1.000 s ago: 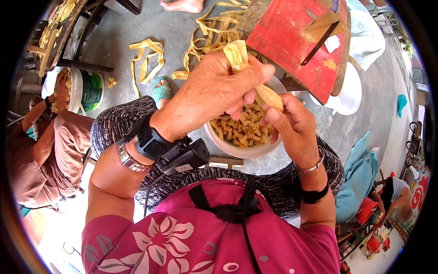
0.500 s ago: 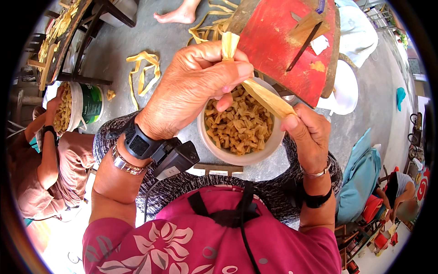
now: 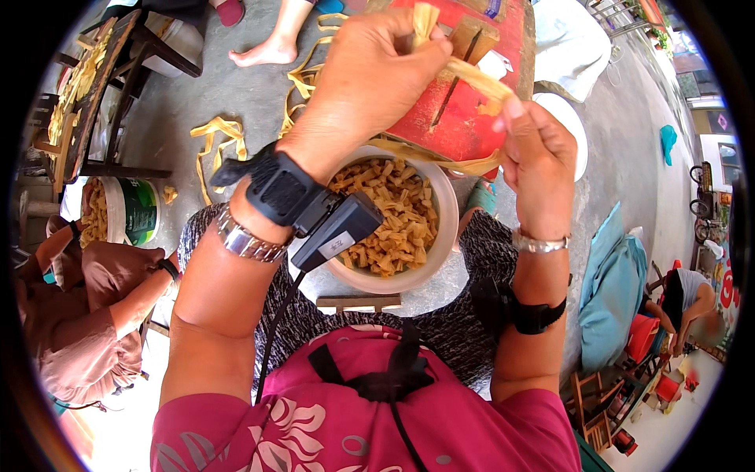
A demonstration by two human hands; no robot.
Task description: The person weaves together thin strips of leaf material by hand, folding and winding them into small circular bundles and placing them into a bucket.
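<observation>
Head view: left hand (image 3: 373, 75) and right hand (image 3: 541, 153), pinching the yellow strip (image 3: 480, 81), moved toward twelve o'clock; it now crosses over the red board (image 3: 464, 131).

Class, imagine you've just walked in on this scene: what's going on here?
A person in a pink patterned top holds a pale yellow strip stretched between both hands: the left hand pinches it near one end, which sticks up, and the right hand grips it farther along. Below, a white tub holds many small yellowish pieces, near a red board. More strips lie on the floor. On the left, another person in brown sits by a bucket of similar pieces.
</observation>
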